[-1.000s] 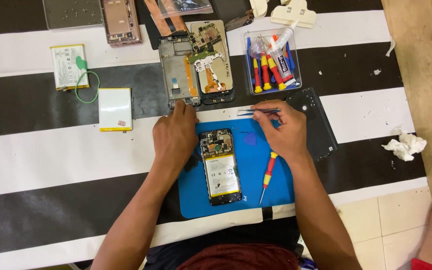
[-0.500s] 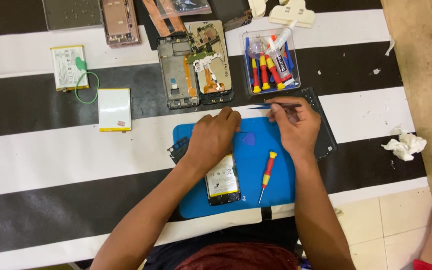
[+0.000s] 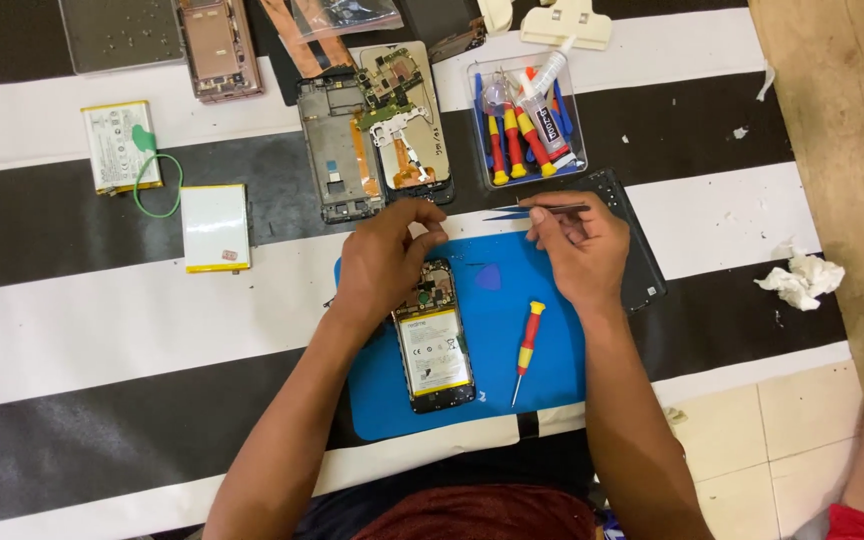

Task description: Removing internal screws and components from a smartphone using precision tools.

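Tweezers (image 3: 537, 209) lie level, tips pointing left, pinched in right hand (image 3: 577, 250) fingers; left hand (image 3: 382, 265) empty.

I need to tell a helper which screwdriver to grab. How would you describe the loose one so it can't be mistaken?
Find the blue mat on the striped cloth. On it, right of the opened phone and below the right hand, lies the screwdriver. It is red with yellow ends, and it lies alone, unlike the ones packed in the clear tray.
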